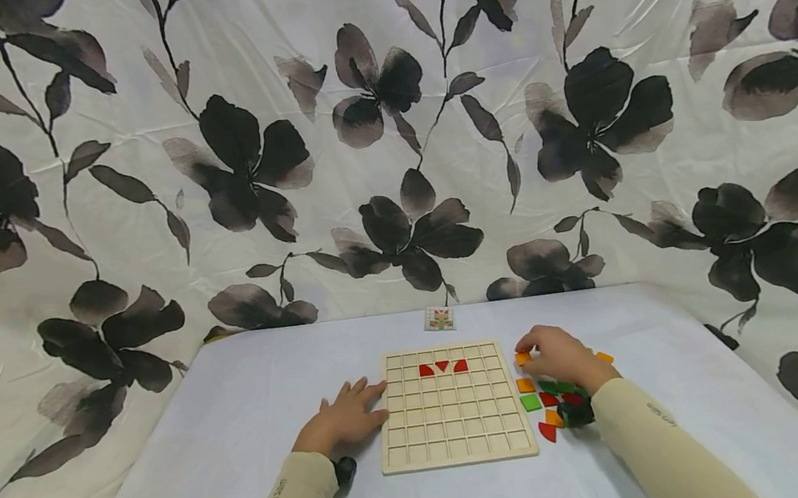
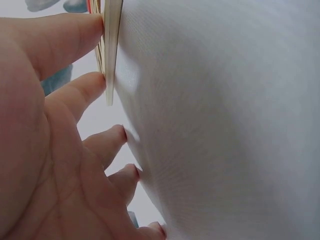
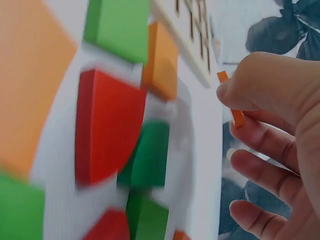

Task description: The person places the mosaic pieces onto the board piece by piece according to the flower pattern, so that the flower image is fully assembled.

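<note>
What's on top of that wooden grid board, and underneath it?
On the board, three red pieces sit in one row near its far edge, the middle one triangular. What lies beneath can't be seen: the board covers that part of the white table.

Background: a pale floral sheet (image 1: 387,158) is filling the whole far side, its black-and-taupe flowers (image 1: 601,88) and leafy stems (image 1: 482,118) repeating across it. Its wrinkled surface is catching light in pale streaks. It is extending lower past both sides of the desk (image 1: 293,364). A white cloth (image 1: 238,405) is covering the desk top; in the left wrist view it is showing a fine weave and soft grey shading.
</note>
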Demonstrator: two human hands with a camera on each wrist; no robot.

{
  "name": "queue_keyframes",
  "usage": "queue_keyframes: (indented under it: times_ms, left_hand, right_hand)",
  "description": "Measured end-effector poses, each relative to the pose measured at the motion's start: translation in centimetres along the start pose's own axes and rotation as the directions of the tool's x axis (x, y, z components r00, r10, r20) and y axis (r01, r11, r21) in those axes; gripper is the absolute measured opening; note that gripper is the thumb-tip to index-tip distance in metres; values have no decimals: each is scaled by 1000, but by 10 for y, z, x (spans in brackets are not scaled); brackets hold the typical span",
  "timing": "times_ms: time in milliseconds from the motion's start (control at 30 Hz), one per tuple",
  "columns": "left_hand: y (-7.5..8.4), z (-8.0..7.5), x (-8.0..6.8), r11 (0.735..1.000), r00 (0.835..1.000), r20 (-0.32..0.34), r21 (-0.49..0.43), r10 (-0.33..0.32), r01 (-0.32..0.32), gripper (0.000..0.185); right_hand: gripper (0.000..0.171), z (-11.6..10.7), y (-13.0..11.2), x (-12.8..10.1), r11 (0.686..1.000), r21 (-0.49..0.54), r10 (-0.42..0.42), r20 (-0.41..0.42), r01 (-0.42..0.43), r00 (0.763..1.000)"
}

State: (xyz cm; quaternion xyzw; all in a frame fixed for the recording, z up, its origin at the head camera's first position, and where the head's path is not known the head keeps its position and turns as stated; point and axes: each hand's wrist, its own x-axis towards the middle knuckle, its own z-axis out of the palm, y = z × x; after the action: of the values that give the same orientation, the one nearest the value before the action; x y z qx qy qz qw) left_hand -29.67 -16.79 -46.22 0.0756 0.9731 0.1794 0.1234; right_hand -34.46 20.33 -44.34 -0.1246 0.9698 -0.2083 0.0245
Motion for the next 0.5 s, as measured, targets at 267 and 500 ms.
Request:
queue_keyframes:
  times_ms: [267, 500]
  left_hand:
    - [-2, 1, 1, 1000, 1000, 1, -5, 8, -8, 56]
    - [-1, 0, 0, 1000, 1000, -5, -2, 17, -17, 56]
  right_hand:
    - [29, 6, -20, 3, 994, 107, -11, -30, 14, 999]
    - [27, 14, -39, 8, 984, 153, -83, -59, 91, 995]
